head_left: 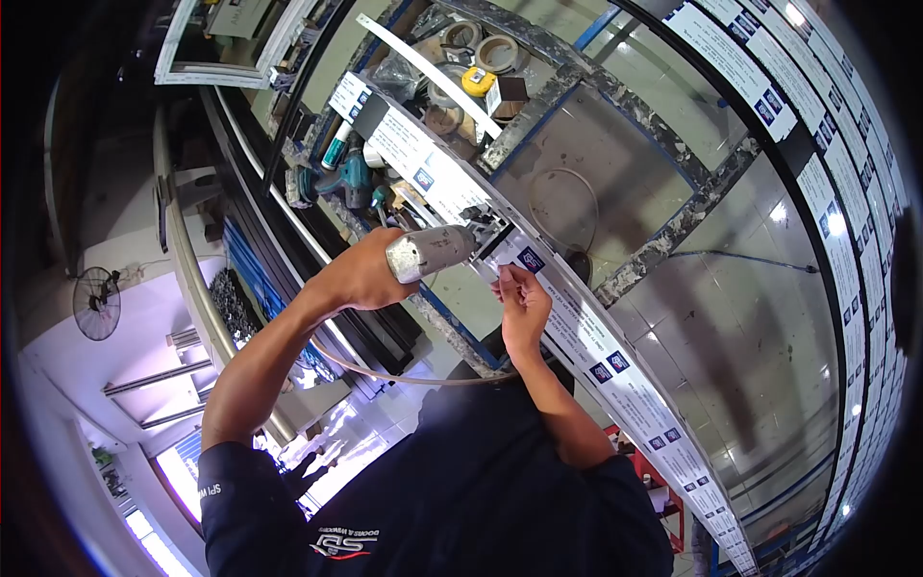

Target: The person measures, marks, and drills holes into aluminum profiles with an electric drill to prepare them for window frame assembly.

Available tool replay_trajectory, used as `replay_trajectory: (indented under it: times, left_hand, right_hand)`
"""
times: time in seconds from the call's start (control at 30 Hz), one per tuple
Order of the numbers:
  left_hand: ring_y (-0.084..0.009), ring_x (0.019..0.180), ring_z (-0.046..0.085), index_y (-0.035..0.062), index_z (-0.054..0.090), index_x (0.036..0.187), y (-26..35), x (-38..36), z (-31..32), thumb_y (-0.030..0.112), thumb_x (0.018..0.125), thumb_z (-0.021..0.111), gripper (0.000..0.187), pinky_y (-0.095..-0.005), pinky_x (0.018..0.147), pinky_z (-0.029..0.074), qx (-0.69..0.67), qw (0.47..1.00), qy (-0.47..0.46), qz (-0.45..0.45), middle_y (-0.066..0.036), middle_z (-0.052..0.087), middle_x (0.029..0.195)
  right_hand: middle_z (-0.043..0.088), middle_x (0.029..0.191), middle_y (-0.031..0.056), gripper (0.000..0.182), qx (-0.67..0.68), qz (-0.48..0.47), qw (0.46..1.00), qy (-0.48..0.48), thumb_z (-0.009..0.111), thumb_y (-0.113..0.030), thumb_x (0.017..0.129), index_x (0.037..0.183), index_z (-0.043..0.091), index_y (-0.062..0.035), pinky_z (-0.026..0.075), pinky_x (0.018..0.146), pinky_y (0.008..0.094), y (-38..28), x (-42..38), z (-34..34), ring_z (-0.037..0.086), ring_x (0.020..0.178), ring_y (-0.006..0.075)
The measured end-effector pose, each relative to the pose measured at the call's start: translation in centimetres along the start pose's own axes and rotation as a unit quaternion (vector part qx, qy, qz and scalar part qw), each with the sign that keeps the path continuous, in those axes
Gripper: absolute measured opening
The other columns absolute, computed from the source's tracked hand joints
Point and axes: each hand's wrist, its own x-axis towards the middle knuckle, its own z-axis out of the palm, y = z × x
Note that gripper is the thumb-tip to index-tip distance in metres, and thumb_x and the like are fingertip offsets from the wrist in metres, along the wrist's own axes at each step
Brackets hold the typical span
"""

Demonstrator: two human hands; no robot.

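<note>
My left hand [361, 269] is wrapped round a scuffed silver-grey power tool [433, 252]. The tool's far end is at a dark slot or fitting on a long profile [596, 332], which is covered in white printed film and runs diagonally across the view. Just to the right of the tool, my right hand [524, 306] is held over the profile with its thumb and fingers pinched together. Anything between those fingertips is too small to make out.
A paint-spattered frame bench [646, 266] lies beneath the profile. Tape rolls [497, 54], a yellow tape measure [477, 82], a teal drill [356, 178] and a white strip [423, 72] are farther up. More film-covered profiles [822, 207] stand at right. A hose [423, 381] crosses near my torso.
</note>
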Motion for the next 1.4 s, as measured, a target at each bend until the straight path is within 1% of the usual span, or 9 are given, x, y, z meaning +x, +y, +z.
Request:
replay_trajectory:
  times: [0.1, 0.2, 0.7, 0.73, 0.83, 0.87, 0.97, 1.23, 1.4]
  left_hand:
    - [-0.0308, 0.104, 0.076, -0.0045, 0.068, 0.124, -0.7, 0.2, 0.4, 0.015, 0.078, 0.089, 0.053, -0.0399, 0.097, 0.06, -0.009, 1.0, 0.013, 0.018, -0.021, 0.077, 0.111]
    - [-0.0309, 0.107, 0.076, -0.0045, 0.067, 0.127, 0.2, -0.1, 0.2, 0.015, 0.078, 0.089, 0.057, -0.0399, 0.099, 0.059, 0.004, 1.0, 0.012, -0.015, -0.02, 0.077, 0.113]
    - [-0.0364, 0.123, 0.07, -0.0023, 0.062, 0.137, 0.4, 0.3, 1.0, 0.021, 0.078, 0.092, 0.07, -0.0421, 0.109, 0.055, 0.039, 0.999, 0.023, -0.03, -0.025, 0.069, 0.131]
    - [-0.0341, 0.111, 0.074, -0.0027, 0.064, 0.133, -0.9, 0.3, 1.7, 0.02, 0.078, 0.091, 0.065, -0.0411, 0.101, 0.058, 0.04, 0.997, 0.061, 0.016, -0.021, 0.074, 0.118]
    - [-0.0262, 0.086, 0.076, -0.0022, 0.067, 0.126, -0.4, 1.1, 1.1, 0.014, 0.08, 0.087, 0.053, -0.0376, 0.08, 0.063, -0.044, 0.999, -0.004, 0.017, -0.014, 0.075, 0.098]
    - [-0.0175, 0.065, 0.068, -0.0019, 0.068, 0.12, 0.1, 1.1, 0.7, 0.006, 0.08, 0.082, 0.043, -0.0326, 0.059, 0.059, -0.133, 0.989, -0.059, -0.015, -0.007, 0.072, 0.086]
    - [-0.0152, 0.061, 0.066, -0.0015, 0.068, 0.118, -0.5, 1.5, 0.4, 0.001, 0.08, 0.079, 0.04, -0.0312, 0.054, 0.056, -0.117, 0.991, -0.052, 0.038, -0.007, 0.072, 0.088]
    - [-0.0172, 0.067, 0.068, 0.0009, 0.067, 0.116, 0.0, 1.5, 0.9, 0.0, 0.078, 0.076, 0.039, -0.0332, 0.056, 0.058, -0.123, 0.99, -0.006, 0.065, -0.007, 0.072, 0.095]
    - [-0.0151, 0.059, 0.064, 0.0015, 0.069, 0.108, 0.0, 1.8, 1.1, 0.002, 0.078, 0.074, 0.03, -0.0327, 0.051, 0.055, -0.094, 0.994, -0.016, 0.059, -0.005, 0.069, 0.078]
  right_hand:
    - [0.078, 0.088, 0.0082, 0.024, -0.077, -0.049, 0.996, 0.008, 0.073, -0.018, 0.108, 0.113, 0.077, 0.0048, 0.059, 0.075, 0.0286, 0.7, -0.1, 0.3, 0.077, 0.081, 0.014]
    - [0.078, 0.087, 0.0086, 0.022, -0.095, -0.04, 0.995, 0.005, 0.072, -0.016, 0.108, 0.113, 0.077, 0.0049, 0.059, 0.072, 0.0284, 0.2, -0.1, 0.6, 0.077, 0.079, 0.0138]
    - [0.079, 0.087, 0.009, 0.022, -0.087, -0.04, 0.995, 0.006, 0.072, -0.016, 0.108, 0.113, 0.078, 0.0047, 0.059, 0.071, 0.0287, 0.2, -0.1, 0.6, 0.077, 0.08, 0.0146]
    - [0.079, 0.087, 0.0091, 0.022, -0.089, -0.041, 0.995, 0.009, 0.072, -0.016, 0.108, 0.113, 0.078, 0.0046, 0.059, 0.071, 0.0286, 0.2, 0.0, 0.7, 0.077, 0.08, 0.0146]
    - [0.079, 0.087, 0.0094, 0.022, -0.099, -0.051, 0.994, 0.01, 0.072, -0.016, 0.107, 0.113, 0.078, 0.0043, 0.058, 0.07, 0.0284, 0.5, -0.1, 0.8, 0.077, 0.08, 0.0145]
    - [0.079, 0.087, 0.0094, 0.022, -0.107, -0.059, 0.992, 0.009, 0.072, -0.016, 0.107, 0.113, 0.078, 0.0041, 0.058, 0.07, 0.0283, 0.6, -0.2, 0.8, 0.077, 0.08, 0.0145]
    - [0.079, 0.086, 0.0096, 0.022, -0.118, -0.082, 0.99, 0.005, 0.072, -0.017, 0.107, 0.113, 0.078, 0.0037, 0.058, 0.07, 0.0281, 0.7, -0.1, 0.6, 0.077, 0.08, 0.0147]
    - [0.078, 0.086, 0.011, 0.023, -0.153, -0.132, 0.979, 0.007, 0.072, -0.018, 0.107, 0.114, 0.078, 0.0033, 0.058, 0.071, 0.0307, 1.7, 0.1, 0.4, 0.076, 0.077, 0.0165]
    - [0.075, 0.092, 0.0085, 0.022, -0.221, -0.203, 0.951, 0.075, 0.076, -0.014, 0.104, 0.122, 0.077, -0.0004, 0.057, 0.072, 0.035, 0.5, 0.2, 1.9, 0.072, 0.079, 0.0172]
